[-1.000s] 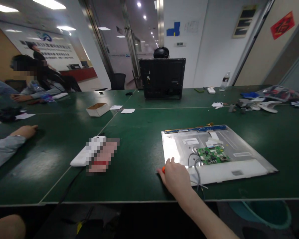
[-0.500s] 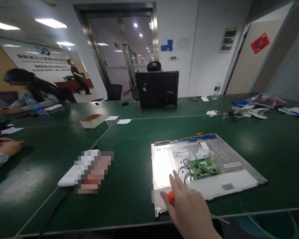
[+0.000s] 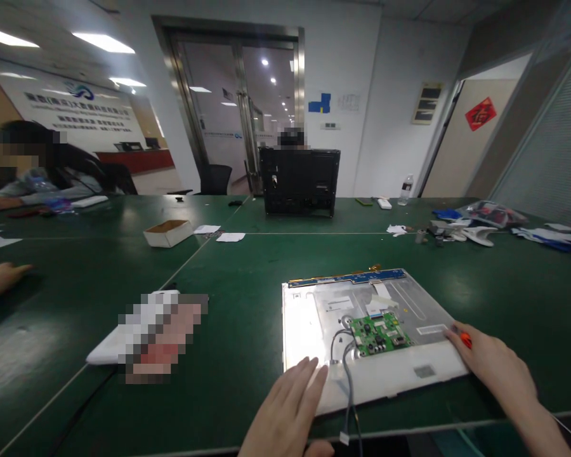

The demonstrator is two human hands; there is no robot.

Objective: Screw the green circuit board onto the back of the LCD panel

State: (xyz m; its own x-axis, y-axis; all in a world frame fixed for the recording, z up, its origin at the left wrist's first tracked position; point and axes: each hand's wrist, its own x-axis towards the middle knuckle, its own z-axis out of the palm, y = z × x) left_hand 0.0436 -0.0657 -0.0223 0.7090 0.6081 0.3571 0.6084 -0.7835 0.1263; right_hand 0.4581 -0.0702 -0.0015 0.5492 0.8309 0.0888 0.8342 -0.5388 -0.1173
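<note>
We see a glass door (image 3: 209, 70) in a white wall (image 3: 342, 51), a black chair (image 3: 216, 179) before it. At left we find lights (image 3: 103, 42) above a lettered wall (image 3: 76, 108) and a red counter (image 3: 136, 163); at right, a beige door (image 3: 457, 166).

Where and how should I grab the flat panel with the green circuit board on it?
I'd grip the panel by its left and right edges, coming in from both sides: it lies flat, wide and thin, so opposite edges should balance it. Avoid the green circuit board near its middle and the cables crossing the near edge.
</note>
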